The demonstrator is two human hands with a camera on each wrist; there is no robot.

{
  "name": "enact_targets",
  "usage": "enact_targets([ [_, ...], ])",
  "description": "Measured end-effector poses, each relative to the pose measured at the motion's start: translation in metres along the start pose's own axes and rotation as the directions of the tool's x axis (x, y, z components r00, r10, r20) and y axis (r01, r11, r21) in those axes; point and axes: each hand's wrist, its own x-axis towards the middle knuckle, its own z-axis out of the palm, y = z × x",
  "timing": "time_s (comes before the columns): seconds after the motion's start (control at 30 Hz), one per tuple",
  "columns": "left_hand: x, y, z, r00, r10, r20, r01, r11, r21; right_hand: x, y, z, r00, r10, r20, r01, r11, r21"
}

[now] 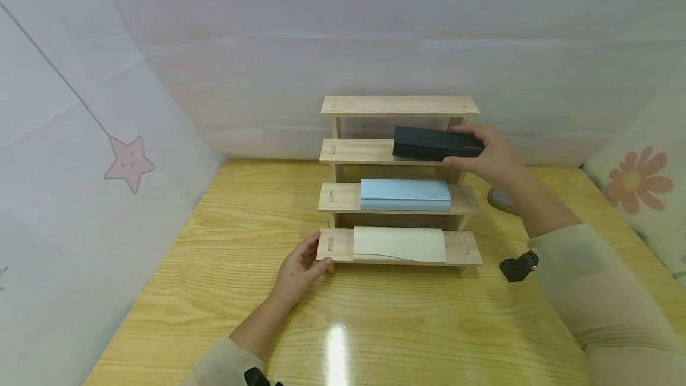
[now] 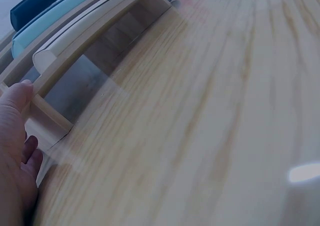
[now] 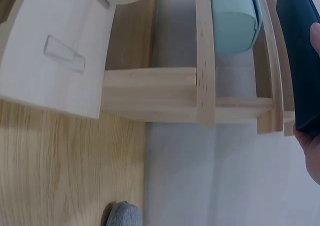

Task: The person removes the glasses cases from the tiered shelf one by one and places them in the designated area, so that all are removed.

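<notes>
My right hand [image 1: 495, 156] grips a black glasses case [image 1: 423, 143] by its right end, thumb in front and fingers behind. The case overlaps the second board from the top of a stepped wooden shelf [image 1: 343, 151]. On the lowest board's left end rests my left hand [image 1: 296, 273], its thumb at the front corner and its fingers round the end; the left wrist view shows the thumb [image 2: 20, 93] on the wood. A light blue glasses case [image 1: 405, 194] lies one board below the black one. Below that, a cream glasses case [image 1: 399, 244] lies on the bottom board.
The shelf stands on a wood-grain table [image 1: 225, 243] near its back edge. A grey rounded object [image 1: 501, 200] lies right of the shelf, partly behind my right forearm. White cloth [image 1: 268, 64] hangs behind and at both sides. The top board [image 1: 399, 105] is bare.
</notes>
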Motion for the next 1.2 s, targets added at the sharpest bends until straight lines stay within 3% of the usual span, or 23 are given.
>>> enact_targets([
  [0.4, 0.0, -0.001, 0.0, 1.0, 0.007, -0.007, -0.007, 1.0, 0.017, -0.013, 0.02, -0.018, 0.997, 0.063, -0.04, -0.062, 0.998, 0.004],
  [0.57, 0.0, 0.0, 0.0, 1.0, 0.009, -0.005, -0.009, 1.0, 0.011, -0.019, 0.028, -0.025, 0.997, 0.051, -0.063, -0.05, 0.999, 0.01],
  [1.2, 0.0, 0.0, 0.0, 1.0, -0.001, -0.012, 0.001, 1.0, 0.026, -0.042, 0.058, -0.05, 0.989, 0.098, -0.11, -0.107, 0.99, -0.087],
])
